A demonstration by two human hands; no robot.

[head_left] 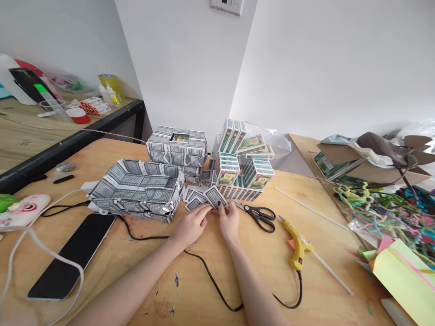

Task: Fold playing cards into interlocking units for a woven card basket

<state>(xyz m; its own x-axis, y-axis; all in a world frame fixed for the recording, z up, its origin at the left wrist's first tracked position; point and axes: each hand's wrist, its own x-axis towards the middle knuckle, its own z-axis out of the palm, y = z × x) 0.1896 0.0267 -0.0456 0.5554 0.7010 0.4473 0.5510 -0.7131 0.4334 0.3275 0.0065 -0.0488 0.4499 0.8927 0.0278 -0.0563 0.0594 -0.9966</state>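
Note:
Both hands meet at the middle of the wooden table (265, 267). My left hand (190, 226) and my right hand (229, 222) pinch a patterned playing card (215, 197) between their fingertips, its grey-white back tilted up. More loose cards (195, 195) lie just behind it. A tray built from cards (139, 190) sits to the left of my hands, and a box built from cards (178, 147) stands behind it. Stacked card packs (243, 167) rise behind my right hand.
Black scissors (260, 215) and a yellow glue gun (299, 246) with its black cord lie right of my hands. A phone (73, 256) and white cable lie left. Pipe cleaners (384, 213), coloured paper (404, 276) and a cardboard box (367, 160) crowd the right side.

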